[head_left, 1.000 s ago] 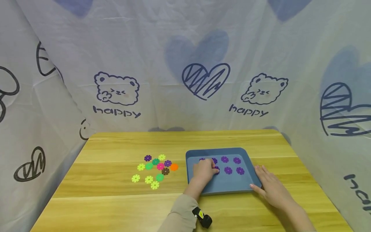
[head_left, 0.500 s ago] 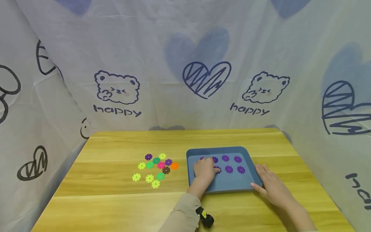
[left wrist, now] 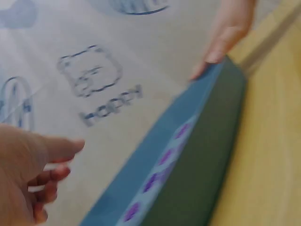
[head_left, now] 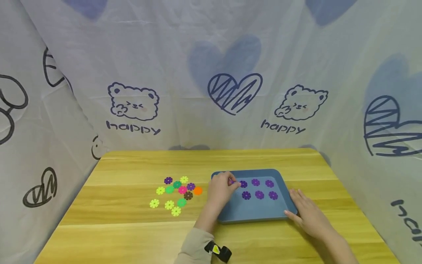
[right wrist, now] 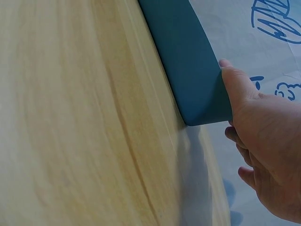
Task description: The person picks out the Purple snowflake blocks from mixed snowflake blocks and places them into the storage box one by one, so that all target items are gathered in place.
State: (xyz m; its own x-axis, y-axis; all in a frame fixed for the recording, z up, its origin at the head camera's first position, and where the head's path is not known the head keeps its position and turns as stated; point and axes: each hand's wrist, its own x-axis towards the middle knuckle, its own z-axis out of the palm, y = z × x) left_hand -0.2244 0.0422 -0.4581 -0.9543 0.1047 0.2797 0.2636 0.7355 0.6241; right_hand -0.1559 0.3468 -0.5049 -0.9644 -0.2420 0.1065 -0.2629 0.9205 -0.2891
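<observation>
Blue tray point(head_left: 257, 214), shallow, rounded corners, sits lower right of centre on the wooden counter point(head_left: 132, 231), near its front edge. Five purple flower discs point(head_left: 259, 194) show flat inside, a sixth is partly hidden at the left hand point(head_left: 221, 190), whose curled fingers pinch it at the tray's upper-left corner. Right hand point(head_left: 308, 214) lies flat, fingers straight, touching the tray's right rim. Loose pile point(head_left: 176, 194) left of the tray: 13 discs, mixed colours. Bare counter behind the tray and in the lower left.
</observation>
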